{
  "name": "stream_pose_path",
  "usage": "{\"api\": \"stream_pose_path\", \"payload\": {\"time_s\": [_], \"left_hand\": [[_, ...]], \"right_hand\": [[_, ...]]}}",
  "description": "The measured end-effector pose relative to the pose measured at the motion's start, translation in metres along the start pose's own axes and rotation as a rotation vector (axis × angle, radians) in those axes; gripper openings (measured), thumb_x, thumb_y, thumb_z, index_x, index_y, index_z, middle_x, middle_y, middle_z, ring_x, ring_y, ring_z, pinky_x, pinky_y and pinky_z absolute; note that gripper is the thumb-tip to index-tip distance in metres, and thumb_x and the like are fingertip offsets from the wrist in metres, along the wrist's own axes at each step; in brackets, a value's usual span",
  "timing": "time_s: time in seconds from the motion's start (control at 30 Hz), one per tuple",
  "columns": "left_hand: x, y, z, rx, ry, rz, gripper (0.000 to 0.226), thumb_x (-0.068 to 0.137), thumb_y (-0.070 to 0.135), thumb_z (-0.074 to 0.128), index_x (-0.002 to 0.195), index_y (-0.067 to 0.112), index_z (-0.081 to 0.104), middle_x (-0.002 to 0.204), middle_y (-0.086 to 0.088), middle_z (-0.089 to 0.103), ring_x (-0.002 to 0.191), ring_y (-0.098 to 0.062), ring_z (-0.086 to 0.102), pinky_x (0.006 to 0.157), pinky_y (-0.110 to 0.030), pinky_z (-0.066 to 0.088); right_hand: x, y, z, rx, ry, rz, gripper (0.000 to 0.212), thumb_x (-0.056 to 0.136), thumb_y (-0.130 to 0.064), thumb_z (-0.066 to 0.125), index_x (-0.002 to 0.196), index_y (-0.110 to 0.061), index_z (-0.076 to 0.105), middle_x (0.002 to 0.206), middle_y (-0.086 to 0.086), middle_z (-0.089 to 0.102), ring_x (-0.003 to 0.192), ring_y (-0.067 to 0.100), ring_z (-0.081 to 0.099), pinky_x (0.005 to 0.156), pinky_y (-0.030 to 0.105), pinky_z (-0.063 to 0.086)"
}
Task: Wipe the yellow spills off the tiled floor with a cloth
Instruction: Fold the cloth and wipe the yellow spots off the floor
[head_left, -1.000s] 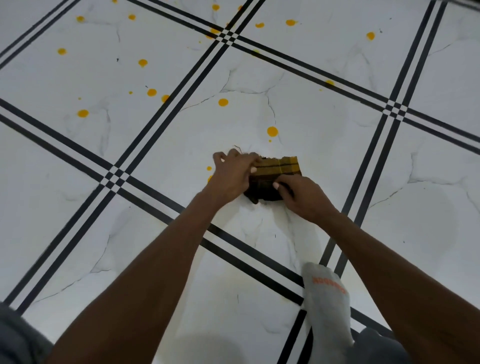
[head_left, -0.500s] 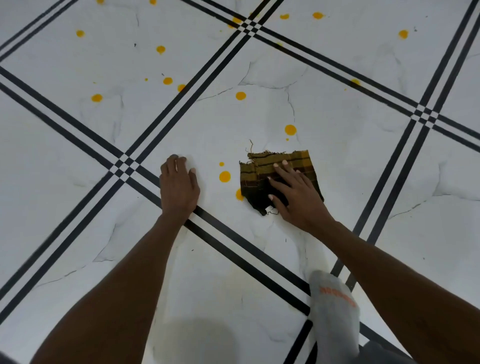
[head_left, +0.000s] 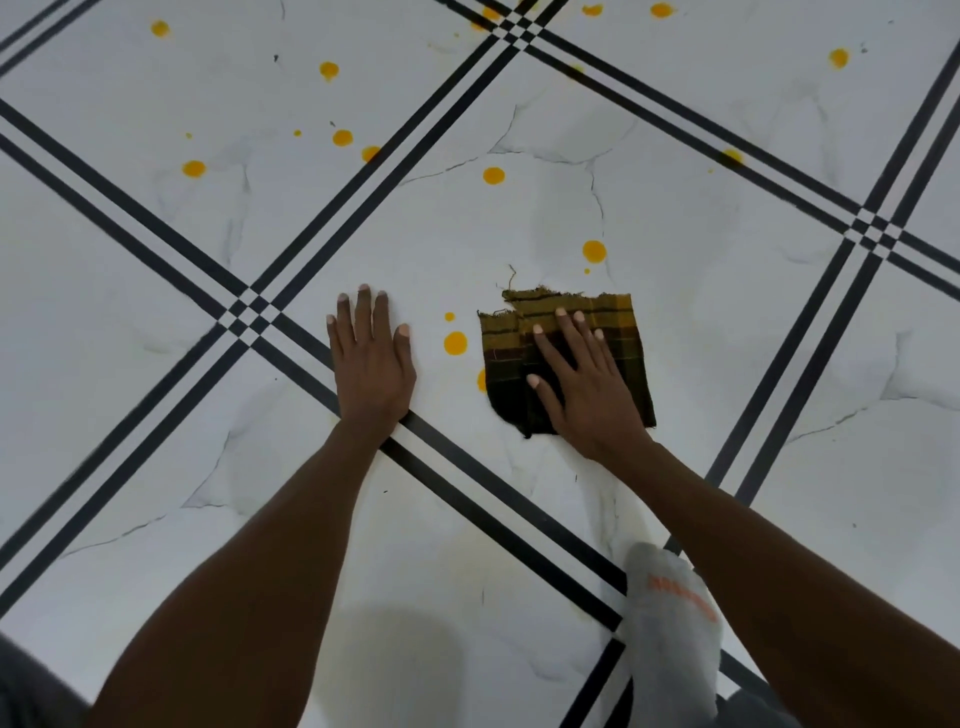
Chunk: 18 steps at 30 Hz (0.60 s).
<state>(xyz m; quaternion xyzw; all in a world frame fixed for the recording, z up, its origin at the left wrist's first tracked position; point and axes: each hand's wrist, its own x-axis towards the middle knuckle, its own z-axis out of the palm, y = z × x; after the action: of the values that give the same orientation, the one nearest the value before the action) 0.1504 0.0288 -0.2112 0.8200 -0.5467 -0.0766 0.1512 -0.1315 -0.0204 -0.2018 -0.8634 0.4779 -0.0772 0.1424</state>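
Cloth (head_left: 613, 332) looked thin, limp, frayed, so your flat right hand (head_left: 587, 384) pressed its middle; left hand (head_left: 371, 364) lay flat on floor (head_left: 727, 312).

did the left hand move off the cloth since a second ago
Yes. The left hand went leftward off the cloth, now flat on the tile beside the black stripe crossing.

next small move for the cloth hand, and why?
Probably slide the cloth left. The right hand lies flat on it with straight fingers, and the nearest yellow spots sit just off its left edge, one partly under it. The left hand is planted flat on the tile, clear of that short path.
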Motion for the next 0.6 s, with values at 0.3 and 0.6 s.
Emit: {"api": "stream_pose_path", "payload": {"time_s": [0.3, 0.6], "left_hand": [[-0.003, -0.020, -0.004, -0.038, -0.024, 0.093, 0.057, 0.112, 0.032, 0.027, 0.166, 0.016, 0.024, 0.175, -0.006, 0.019, 0.164, -0.030, 0.009, 0.133, -0.051, 0.008], [0.010, -0.055, -0.009, 0.036, 0.038, 0.029, 0.060, 0.113, 0.034, 0.023, 0.166, 0.007, 0.017, 0.176, -0.012, 0.012, 0.164, -0.031, 0.005, 0.133, -0.053, 0.008]], "right_hand": [[0.106, -0.029, 0.006, -0.115, -0.037, -0.052, 0.064, 0.102, -0.063, 0.034, 0.143, -0.016, 0.049, 0.174, 0.017, 0.013, 0.163, 0.034, 0.006, 0.128, 0.065, 0.007], [0.136, -0.040, 0.016, -0.130, -0.008, -0.082, 0.067, 0.107, -0.059, 0.029, 0.164, -0.024, 0.031, 0.172, 0.013, 0.025, 0.161, 0.031, 0.018, 0.129, 0.061, 0.013]]}}
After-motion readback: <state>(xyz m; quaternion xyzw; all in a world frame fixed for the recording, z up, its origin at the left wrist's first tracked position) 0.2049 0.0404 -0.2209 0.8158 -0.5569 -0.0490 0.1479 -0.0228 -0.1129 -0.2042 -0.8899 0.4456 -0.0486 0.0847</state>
